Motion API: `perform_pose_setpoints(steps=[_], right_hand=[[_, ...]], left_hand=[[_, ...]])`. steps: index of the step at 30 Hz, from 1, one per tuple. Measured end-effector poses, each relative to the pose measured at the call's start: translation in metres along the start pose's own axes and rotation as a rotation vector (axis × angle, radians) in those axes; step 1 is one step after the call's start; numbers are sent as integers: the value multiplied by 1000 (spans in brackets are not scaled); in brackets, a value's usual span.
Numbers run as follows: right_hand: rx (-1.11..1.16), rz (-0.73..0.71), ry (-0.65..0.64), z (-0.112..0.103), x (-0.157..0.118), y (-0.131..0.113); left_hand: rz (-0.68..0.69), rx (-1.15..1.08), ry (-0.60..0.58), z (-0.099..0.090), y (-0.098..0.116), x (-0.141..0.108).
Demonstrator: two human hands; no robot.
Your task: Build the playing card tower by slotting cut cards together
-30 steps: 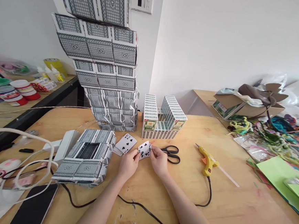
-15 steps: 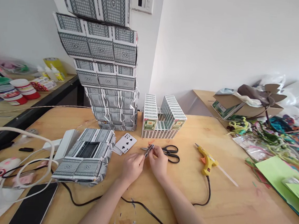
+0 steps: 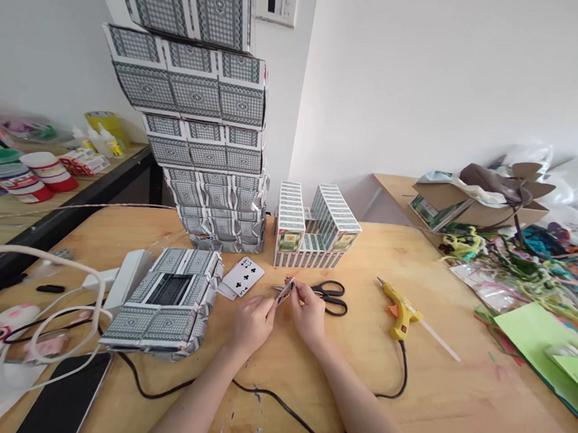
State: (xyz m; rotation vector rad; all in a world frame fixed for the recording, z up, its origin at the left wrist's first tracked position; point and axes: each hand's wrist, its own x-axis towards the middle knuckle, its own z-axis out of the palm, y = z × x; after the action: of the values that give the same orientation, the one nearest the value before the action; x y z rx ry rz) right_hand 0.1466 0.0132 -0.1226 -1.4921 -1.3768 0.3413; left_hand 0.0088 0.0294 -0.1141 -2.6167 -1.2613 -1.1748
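Both hands meet over the middle of the pale wooden table, pinching a folded white playing card between them. The left hand grips the card's near edge with thumb and fingertips closed on it, and the right hand clasps the far side the same way, so the card stands on edge, tilted, just above the tabletop. Just beside the right hand lies a pair of black-handled scissors, touching the table. A flat white playing card showing black clubs lies face up just left of the hands, next to a low box built from grey-patterned playing cards. Behind these rises a tall tower of grey-patterned card blocks, and to its right stands a row of green and white card packs. A yellow hot glue gun rests to the right, its black cord looping across the table in front of the forearms. A black phone lies at the near left corner.
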Motion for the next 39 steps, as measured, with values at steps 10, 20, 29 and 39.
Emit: perform_pose_setpoints(steps=[10,20,29,39], right_hand=[[-100,-34,90,-1,-1,-2],[111,-20,10,-7,3,-9],[66,-44,-169,-7,9,-2],[-408,-206,-14,0,-2,2]], left_hand=[[20,-47,-17,0,0,0],[-151,-105,23,0,-6,-1],[-217,-87,76,-3,-11,3],[-165,-193,48,-3,6,1]])
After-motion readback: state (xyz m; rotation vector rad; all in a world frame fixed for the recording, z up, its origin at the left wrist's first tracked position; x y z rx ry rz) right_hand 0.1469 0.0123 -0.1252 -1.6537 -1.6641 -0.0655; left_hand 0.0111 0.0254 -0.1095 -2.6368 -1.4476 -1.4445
